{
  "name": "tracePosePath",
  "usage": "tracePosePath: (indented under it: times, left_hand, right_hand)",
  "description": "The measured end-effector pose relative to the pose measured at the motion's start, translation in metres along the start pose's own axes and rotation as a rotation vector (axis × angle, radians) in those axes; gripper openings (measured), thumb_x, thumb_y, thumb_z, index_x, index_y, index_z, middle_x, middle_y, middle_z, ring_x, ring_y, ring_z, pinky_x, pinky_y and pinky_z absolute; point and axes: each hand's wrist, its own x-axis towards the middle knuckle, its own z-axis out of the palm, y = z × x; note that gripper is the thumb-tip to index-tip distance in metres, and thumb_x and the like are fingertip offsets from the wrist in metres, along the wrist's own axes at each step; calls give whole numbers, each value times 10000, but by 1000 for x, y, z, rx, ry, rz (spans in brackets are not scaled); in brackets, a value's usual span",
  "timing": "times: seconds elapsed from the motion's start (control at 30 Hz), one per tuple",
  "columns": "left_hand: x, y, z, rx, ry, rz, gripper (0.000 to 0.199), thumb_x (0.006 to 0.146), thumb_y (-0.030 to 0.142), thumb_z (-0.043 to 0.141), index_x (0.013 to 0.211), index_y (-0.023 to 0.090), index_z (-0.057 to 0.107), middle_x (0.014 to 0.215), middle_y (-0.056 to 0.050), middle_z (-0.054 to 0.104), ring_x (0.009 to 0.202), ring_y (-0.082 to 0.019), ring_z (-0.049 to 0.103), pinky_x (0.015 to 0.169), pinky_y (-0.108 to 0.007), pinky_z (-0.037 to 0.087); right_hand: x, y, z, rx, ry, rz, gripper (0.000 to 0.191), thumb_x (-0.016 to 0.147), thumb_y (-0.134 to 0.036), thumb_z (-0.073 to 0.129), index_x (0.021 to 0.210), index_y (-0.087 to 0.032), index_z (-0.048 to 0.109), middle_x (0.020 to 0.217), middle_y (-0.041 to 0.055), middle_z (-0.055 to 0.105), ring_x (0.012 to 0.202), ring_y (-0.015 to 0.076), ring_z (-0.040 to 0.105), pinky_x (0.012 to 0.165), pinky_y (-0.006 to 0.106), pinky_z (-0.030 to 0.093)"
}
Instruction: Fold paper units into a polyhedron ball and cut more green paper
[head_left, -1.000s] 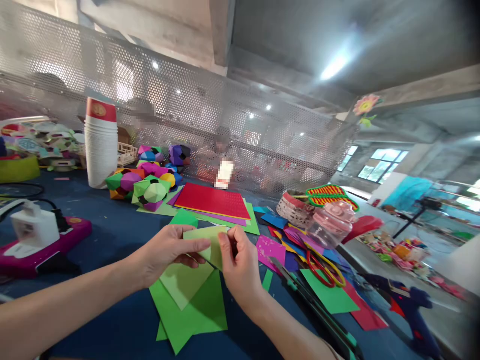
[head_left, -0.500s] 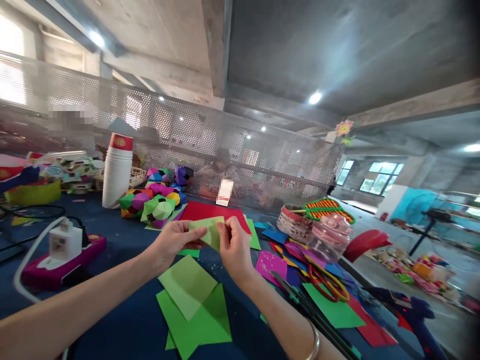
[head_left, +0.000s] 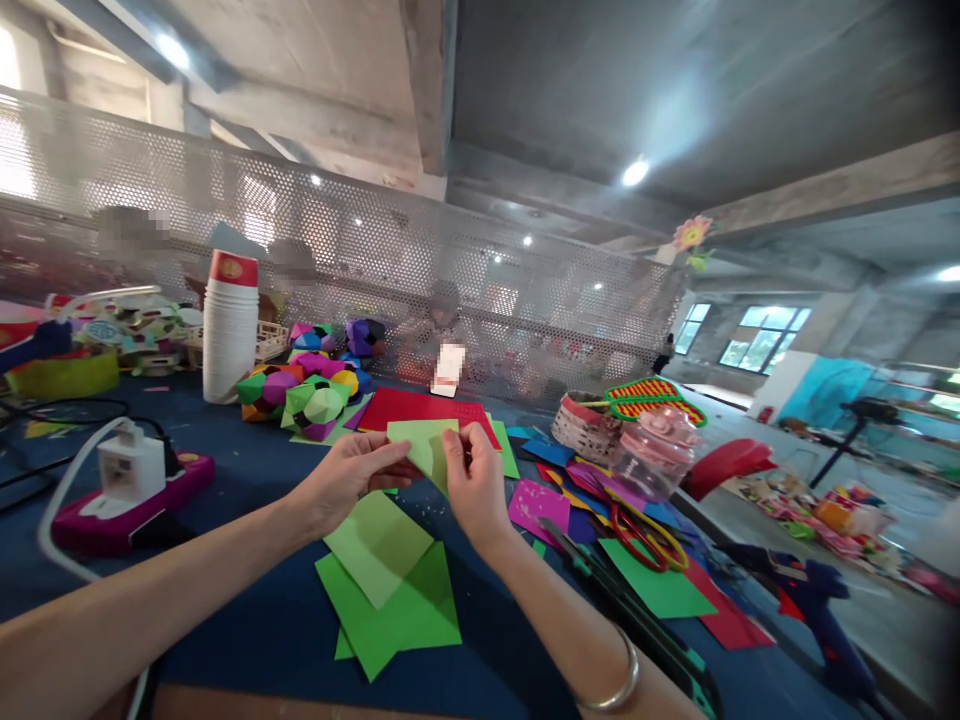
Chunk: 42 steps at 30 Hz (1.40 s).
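A light green sheet of paper (head_left: 425, 447), seemingly folded to a triangle, is held up between my two hands above the table. My left hand (head_left: 367, 470) pinches its left side, thumb on top and fingers beneath. On the right side, my right hand (head_left: 472, 480) grips it with the thumb pressed on the near face. Below them a pale green square sheet (head_left: 380, 550) lies over brighter green sheets (head_left: 420, 615). Behind the hands is a red sheet (head_left: 390, 408).
Left are a stack of paper cups (head_left: 230, 335), a purple power strip (head_left: 142, 505) and folded paper balls (head_left: 319, 405). Right lie red-and-yellow scissors (head_left: 649, 540), a black-green cutter (head_left: 637, 610), a clear pink-lidded jar (head_left: 655, 450) and a blue glue gun (head_left: 814, 600). A phone (head_left: 448, 369) stands behind.
The held paper has turned, so its face now shows as a triangle pointing down. Both hands keep their pinch. The view has tilted slightly, showing the table's near edge.
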Motion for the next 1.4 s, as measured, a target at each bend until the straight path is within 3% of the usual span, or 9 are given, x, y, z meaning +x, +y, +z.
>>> tracePosePath:
  times: [0.4, 0.67, 0.8, 0.93, 1.03, 1.1, 1.27, 1.4]
  left_hand:
    - [0, -1, -2, -16, -9, -8, 290, 731, 362, 881, 819, 99, 795, 837, -136, 810, 809, -234, 770, 747, -283, 613]
    - [1, -7, -9, -35, -87, 6, 381, 849, 500, 770, 881, 121, 800, 891, -142, 811, 823, -257, 766, 712, -304, 615]
    - [1, -4, -7, -48, -57, 26, 344, 790, 480, 832, 908, 158, 806, 907, -96, 808, 793, -218, 743, 716, -304, 631]
    - [1, -2, -7, 137, -105, -7, 312, 688, 363, 922, 903, 162, 821, 879, -58, 797, 748, -168, 711, 706, -257, 619]
    - [2, -5, -9, 263, -135, -13, 315, 644, 384, 935, 824, 149, 827, 751, -48, 775, 681, -160, 687, 635, -237, 594]
    - [3, -8, -9, 293, -119, 9, 329, 618, 407, 938, 789, 147, 829, 712, -50, 767, 664, -167, 684, 622, -244, 588]
    - [4, -6, -12, 187, 39, 77, 388, 584, 417, 956, 834, 147, 835, 819, -69, 807, 715, -179, 720, 680, -247, 601]
    - [5, 0, -15, 53, 118, 112, 392, 580, 379, 973, 872, 162, 827, 896, -63, 823, 774, -188, 752, 764, -249, 624]
  right_hand:
    - [-1, 3, -3, 25, -9, 11, 339, 981, -458, 470, 724, -259, 376, 596, -64, 394, 525, 124, 373, 499, 260, 283]
    - [0, 4, -5, 55, -41, 16, 346, 992, -441, 473, 717, -259, 366, 601, -73, 358, 522, 119, 336, 498, 266, 254]
    - [-2, 4, -7, 38, -87, -6, 347, 999, -434, 473, 724, -257, 357, 607, -75, 343, 535, 118, 333, 511, 265, 251]
    - [-6, 0, -9, -22, -212, -127, 291, 990, -349, 484, 747, -252, 357, 633, -64, 381, 565, 122, 362, 546, 268, 268]
    - [-8, -3, -10, -35, -270, -188, 266, 979, -317, 495, 751, -245, 376, 654, -54, 414, 583, 123, 385, 569, 270, 283]
    - [-8, -4, -10, 16, -295, -142, 271, 975, -356, 522, 754, -237, 419, 645, -54, 427, 575, 118, 384, 555, 265, 284]
    - [-10, -1, -5, 333, -279, 176, 324, 857, -483, 712, 931, -222, 535, 720, -53, 512, 548, 106, 460, 486, 234, 337]
    - [-13, 2, 3, 467, -257, 341, 373, 825, -559, 709, 864, -218, 563, 650, -52, 536, 481, 116, 502, 449, 248, 425]
